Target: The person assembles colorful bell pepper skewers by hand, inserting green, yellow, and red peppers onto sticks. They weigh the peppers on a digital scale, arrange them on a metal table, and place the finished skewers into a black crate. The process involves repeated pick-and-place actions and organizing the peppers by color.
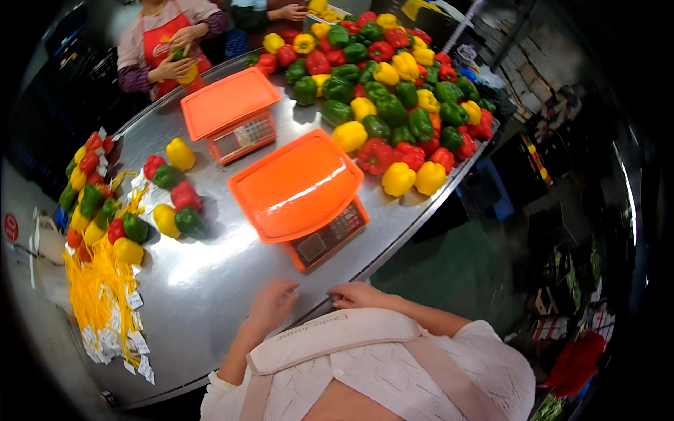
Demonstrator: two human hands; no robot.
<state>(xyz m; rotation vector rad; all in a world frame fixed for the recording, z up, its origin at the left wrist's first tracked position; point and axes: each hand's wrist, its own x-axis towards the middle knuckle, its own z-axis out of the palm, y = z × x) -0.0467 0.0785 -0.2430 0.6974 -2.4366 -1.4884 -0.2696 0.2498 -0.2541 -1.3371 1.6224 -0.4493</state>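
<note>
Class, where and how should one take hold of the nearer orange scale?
Best gripped, I'd judge, by both ends of the scale's base, from the near side: the base juts out there, while the wide, shallow tray above overhangs on the left and might shift.

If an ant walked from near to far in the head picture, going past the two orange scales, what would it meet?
Left hand and right hand, about level → nearer orange scale → farther orange scale → person in a red apron.
</note>
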